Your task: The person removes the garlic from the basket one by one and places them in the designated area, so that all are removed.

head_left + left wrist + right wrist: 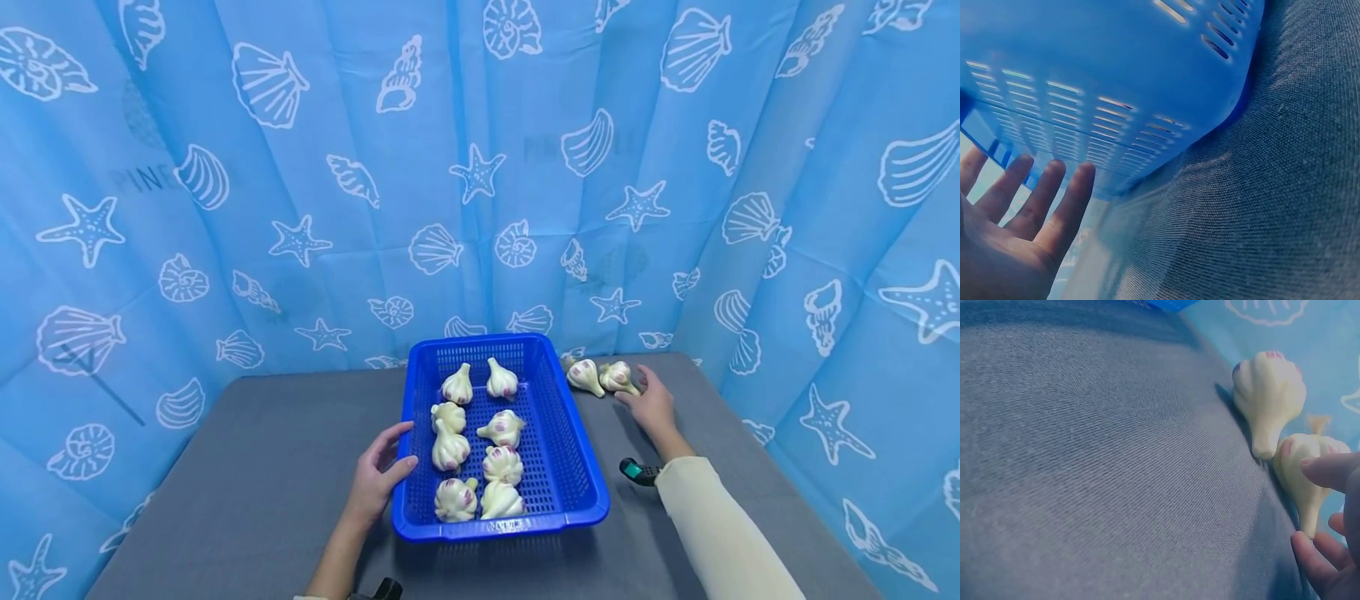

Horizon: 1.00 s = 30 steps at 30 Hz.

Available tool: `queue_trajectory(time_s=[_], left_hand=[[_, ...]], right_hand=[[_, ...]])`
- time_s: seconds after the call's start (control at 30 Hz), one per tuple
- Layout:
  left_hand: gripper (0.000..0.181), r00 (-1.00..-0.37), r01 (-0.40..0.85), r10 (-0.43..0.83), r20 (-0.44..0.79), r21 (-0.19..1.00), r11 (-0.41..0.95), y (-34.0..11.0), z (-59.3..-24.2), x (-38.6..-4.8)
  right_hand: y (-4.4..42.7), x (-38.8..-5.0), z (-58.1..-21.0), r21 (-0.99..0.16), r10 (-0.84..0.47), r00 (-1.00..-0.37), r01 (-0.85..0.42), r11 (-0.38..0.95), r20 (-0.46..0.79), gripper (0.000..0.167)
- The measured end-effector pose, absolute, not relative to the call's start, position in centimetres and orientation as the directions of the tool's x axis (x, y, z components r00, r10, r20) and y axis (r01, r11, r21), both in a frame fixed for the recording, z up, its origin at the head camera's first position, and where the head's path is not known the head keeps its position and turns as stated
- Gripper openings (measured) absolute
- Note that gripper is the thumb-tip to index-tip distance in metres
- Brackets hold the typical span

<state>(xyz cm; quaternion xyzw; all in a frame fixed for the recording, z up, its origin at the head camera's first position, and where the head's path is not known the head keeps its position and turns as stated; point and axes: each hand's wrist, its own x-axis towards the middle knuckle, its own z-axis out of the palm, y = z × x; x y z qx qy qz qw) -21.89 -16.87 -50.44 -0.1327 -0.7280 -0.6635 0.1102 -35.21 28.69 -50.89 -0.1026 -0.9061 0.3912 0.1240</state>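
My left hand (373, 479) is at the left side of a blue plastic basket (592, 504), its thumb lying over the rim. In the left wrist view its fingers (1066, 209) extend along the slotted outer wall. Several garlic bulbs (502, 429) lie in the basket in two rough columns. Beyond the basket's right side, my right hand (654, 408) is at a purple-streaked garlic bulb (1297, 464). One of its digits touches the bulb's front, and other fingertips are by the stem; the fingers are spread. Beside that bulb lies another garlic bulb (1267, 394).
A grey cloth (300, 467) covers the table. Blue curtains (480, 217) with white shell prints hang behind and on both sides. Close to the basket's right rim, a further pale shape is partly hidden. A black wrist device (637, 472) is worn on my right wrist.
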Motion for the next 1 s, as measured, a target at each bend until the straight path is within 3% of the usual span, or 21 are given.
queue_trajectory(time_s=[0.63,1.0], left_hand=[[0.046,-0.94,0.341,0.052,0.338,0.937,0.08,-16.8,-50.1,-21.8],[0.046,-0.941,0.338,0.045,0.336,0.937,0.09,-16.8,-50.3,-21.8]], right_hand=[[27.6,-32.3,-49.4,-0.783,0.25,-0.941,-0.026,0.622,0.229,0.062],[25.7,-30.6,-46.4,-0.814,0.193,-0.939,-0.13,0.567,0.285,0.056]])
